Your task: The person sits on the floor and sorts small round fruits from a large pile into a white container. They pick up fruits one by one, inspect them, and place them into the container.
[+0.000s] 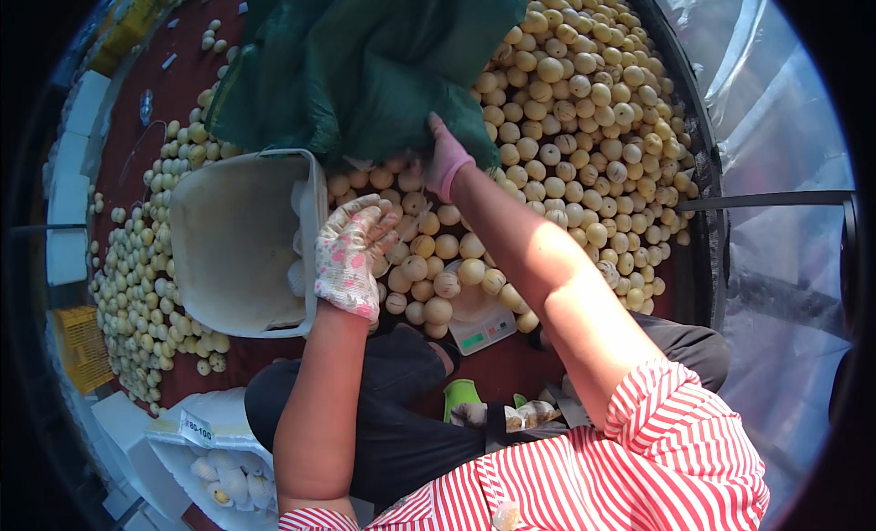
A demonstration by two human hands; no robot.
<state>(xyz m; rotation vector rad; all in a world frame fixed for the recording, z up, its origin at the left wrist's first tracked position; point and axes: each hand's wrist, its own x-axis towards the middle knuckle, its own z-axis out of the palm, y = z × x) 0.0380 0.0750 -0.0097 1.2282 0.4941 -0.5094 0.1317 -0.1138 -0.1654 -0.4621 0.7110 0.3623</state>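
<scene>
My left hand [352, 254], in a white knit glove with pink print, hovers palm inward beside the rim of a white plastic tub [233, 243]. Its fingers are slightly apart, and nothing shows in them. My right hand [448, 161], in a pink glove, reaches to the near edge of a dark green woven sheet [369, 72], thumb against the cloth. Its other fingers are blurred and partly hidden, so its hold is unclear. Around both hands lie round pale-yellow fruits [445, 247], some dark-striped, resembling pepino melons. A white digital scale [482, 332] sits before me, partly covered by fruit.
More fruits heap up at the right [588, 120] and left [137, 291] on a dark red ground cloth [147, 72]. A foam box [219, 456] at lower left holds net-wrapped fruits. A yellow crate [82, 346] stands farther left. Clear plastic sheeting [780, 141] borders the right.
</scene>
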